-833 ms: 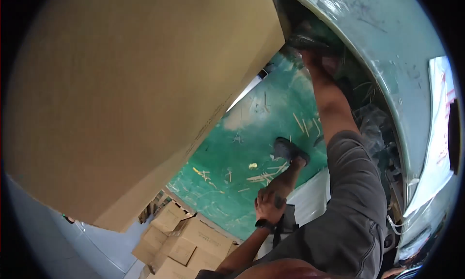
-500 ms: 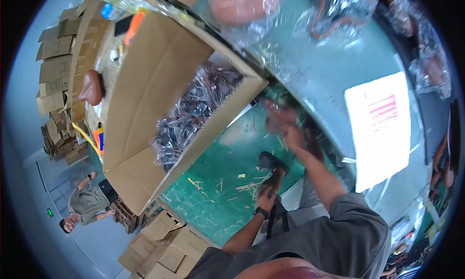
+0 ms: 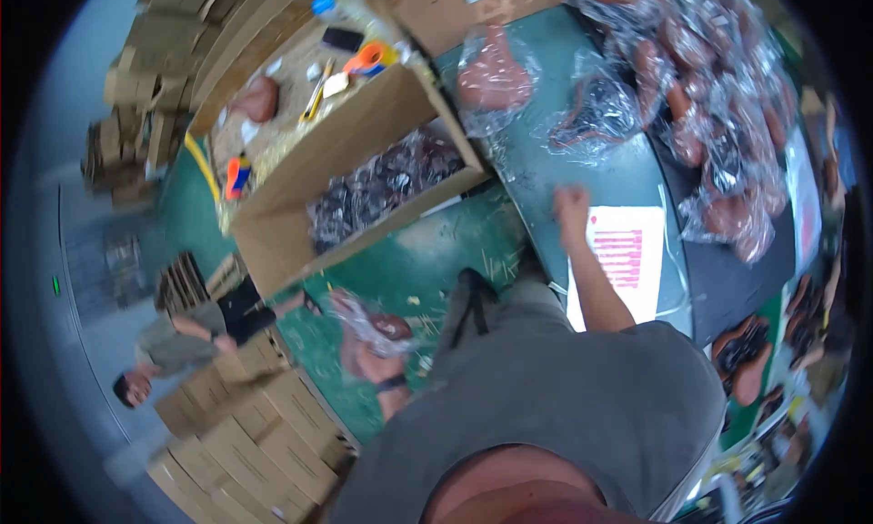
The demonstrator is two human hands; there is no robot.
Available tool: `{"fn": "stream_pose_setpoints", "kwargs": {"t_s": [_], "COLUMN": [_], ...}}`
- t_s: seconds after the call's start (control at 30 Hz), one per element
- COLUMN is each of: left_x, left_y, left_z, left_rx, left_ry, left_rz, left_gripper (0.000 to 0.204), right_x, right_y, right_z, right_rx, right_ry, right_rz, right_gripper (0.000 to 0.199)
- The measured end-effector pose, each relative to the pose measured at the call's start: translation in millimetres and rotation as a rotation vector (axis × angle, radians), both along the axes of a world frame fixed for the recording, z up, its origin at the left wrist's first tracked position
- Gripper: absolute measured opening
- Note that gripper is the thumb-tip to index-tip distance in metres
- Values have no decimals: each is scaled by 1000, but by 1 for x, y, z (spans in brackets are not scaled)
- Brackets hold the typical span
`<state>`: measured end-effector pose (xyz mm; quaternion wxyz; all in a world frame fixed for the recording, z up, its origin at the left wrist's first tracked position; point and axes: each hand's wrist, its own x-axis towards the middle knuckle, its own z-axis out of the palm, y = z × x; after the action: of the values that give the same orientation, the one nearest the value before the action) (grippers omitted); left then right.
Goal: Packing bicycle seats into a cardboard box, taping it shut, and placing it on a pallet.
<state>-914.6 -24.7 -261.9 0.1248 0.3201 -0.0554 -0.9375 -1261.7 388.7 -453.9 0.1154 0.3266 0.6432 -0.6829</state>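
Fingers of the left hand (image 3: 371,366), blurred, are closed about a bagged saddle (image 3: 389,326), on the near side of the carton (image 3: 332,144). Fingers of the right hand (image 3: 573,206), over the table (image 3: 529,165) right of the carton, are blurred; spread and hold cannot be told. The carton contains dark bagged items (image 3: 391,180). Farther right of it lies a saddle pile (image 3: 691,42).

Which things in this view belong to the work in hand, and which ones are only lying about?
Likely part of the work:
bagged saddle in the left hand
open box with bagged goods inside
bagged saddles on the table

Apparently just lying about:
paper sheet near the right hand
scrap on the floor
stacked cartons
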Motion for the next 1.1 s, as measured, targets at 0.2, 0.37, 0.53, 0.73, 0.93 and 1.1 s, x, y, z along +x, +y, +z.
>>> {"fn": "stream_pose_setpoints", "kwargs": {"t_s": [0.2,0.37,0.53,0.73,0.93,1.1], "left_x": [-46,-104,-144,-234,-229,-220], "left_y": [-1,-91,-244,-411,-517,-564], "left_z": [158,201,227,130,-93,-194], "left_rx": [-1233,-1917,-1889,-1721,-1747,-1527], "left_ry": [-753,-918,-862,-652,-908,-1145], "left_rz": [67,61,168,-66,-402,-424], "left_gripper": [38,15,19,18,26,25], "right_x": [-214,-249,-207,-111,-127,-175], "right_y": [-5,15,13,-79,-285,-584], "right_z": [-61,-103,23,208,271,172], "right_rx": [846,382,-758,341,206,896], "right_ry": [-466,-264,-76,554,229,595], "right_rz": [-392,-445,20,263,1087,1774], "right_gripper": [133,117,31,61,63,39]}}
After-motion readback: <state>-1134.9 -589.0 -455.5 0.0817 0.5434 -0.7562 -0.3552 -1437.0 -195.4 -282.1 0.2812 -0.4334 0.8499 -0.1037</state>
